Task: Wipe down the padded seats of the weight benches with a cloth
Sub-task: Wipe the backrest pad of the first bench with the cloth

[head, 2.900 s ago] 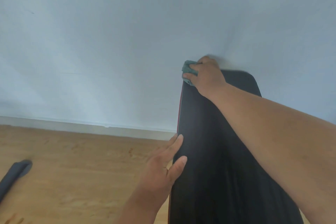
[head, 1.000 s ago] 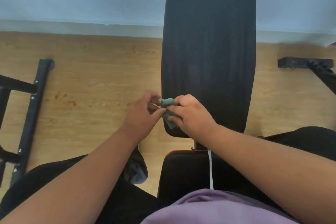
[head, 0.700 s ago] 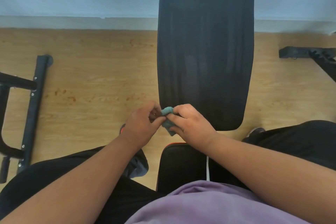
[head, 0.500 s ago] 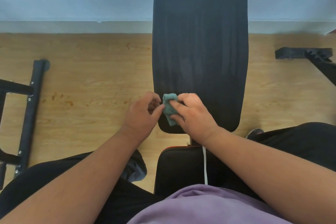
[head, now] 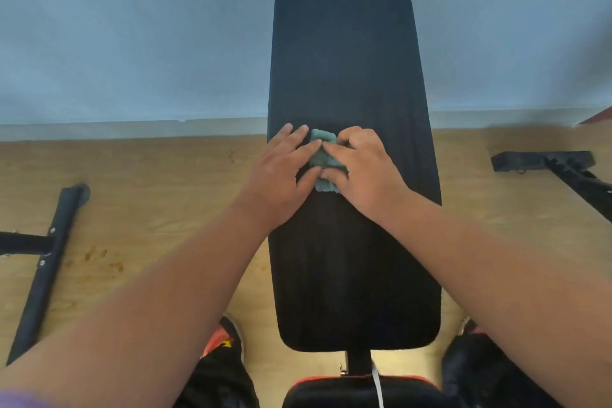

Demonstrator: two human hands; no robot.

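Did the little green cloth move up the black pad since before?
Yes. The green cloth went from the near end of the long back pad up toward its middle, farther from the person, with both hands on it.

I saw 1 long black padded backrest [head: 351, 76] running away from me toward the pale wall, its far end rounded. A small teal cloth [head: 324, 156], crumpled and folded, lay on the pad's left half about midway along. Nearest me, a second black pad [head: 357, 394] with red trim sat below it.
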